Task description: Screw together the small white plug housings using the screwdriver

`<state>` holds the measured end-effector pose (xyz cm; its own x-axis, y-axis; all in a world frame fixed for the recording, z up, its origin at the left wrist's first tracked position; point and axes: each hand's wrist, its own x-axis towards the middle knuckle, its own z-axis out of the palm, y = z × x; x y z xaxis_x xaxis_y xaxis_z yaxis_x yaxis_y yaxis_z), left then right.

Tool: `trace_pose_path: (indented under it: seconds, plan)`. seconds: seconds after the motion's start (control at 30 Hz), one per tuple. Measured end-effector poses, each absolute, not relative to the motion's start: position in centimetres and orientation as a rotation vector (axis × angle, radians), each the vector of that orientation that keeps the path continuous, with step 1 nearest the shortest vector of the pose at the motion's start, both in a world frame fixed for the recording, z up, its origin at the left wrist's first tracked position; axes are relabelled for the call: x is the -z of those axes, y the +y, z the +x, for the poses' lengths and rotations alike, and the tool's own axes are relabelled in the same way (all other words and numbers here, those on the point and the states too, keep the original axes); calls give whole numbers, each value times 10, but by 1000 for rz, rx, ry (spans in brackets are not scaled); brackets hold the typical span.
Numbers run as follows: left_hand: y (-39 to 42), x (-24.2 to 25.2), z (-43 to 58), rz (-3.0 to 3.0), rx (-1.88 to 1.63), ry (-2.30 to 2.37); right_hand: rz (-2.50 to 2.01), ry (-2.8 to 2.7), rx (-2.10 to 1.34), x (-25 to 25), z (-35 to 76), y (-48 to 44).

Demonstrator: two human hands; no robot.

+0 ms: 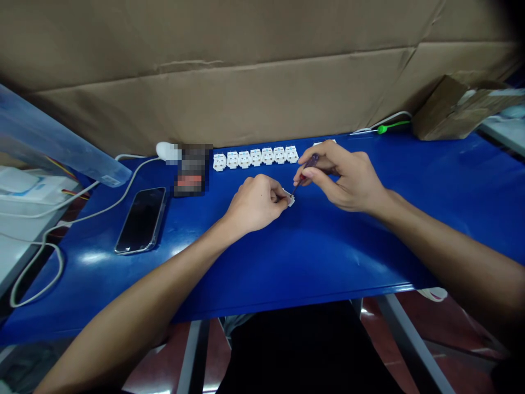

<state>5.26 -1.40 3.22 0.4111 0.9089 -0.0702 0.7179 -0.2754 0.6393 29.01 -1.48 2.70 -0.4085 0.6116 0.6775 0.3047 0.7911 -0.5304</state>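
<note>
My left hand (259,205) is closed on a small white plastic part (291,200), mostly hidden by the fingers, just above the blue table. A screwdriver (310,164) with a dark, reddish-purple handle is pinched in my right hand (348,175). Its tip points down and left and meets the white part. Behind my hands, several similar white plastic pieces (256,157) stand side by side in a row. Another white piece (326,143) is partly hidden behind my right hand.
A phone (141,220) lies at the left beside a white cable (109,207). A blurred-out dark item (192,169) sits behind it. Brown cardboard (262,104) lines the back. A cardboard box (443,109) and a green-tipped cable tie (383,129) are at the right rear.
</note>
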Motion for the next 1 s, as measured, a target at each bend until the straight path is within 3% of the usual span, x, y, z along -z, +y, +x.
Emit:
trace_pose_path:
  seconds: [0.2,0.43,0.67,0.83,1.0]
  plan:
    - [-11,-30,52,2032,-457,1331,-790,-1963,-103,-15,286,-13]
    - [-7,-27,52,2003,-468,1267,-685,-1996,-340,-16,277,-18]
    - [-6,-27,52,2004,-486,1258,-778,-1913,-155,-16,276,-13]
    - [-5,-24,52,1997,-481,1243,-735,-1983,-387,-17,274,-14]
    - [-5,-24,53,2010,-486,1262,-767,-1865,-194,-17,269,-15]
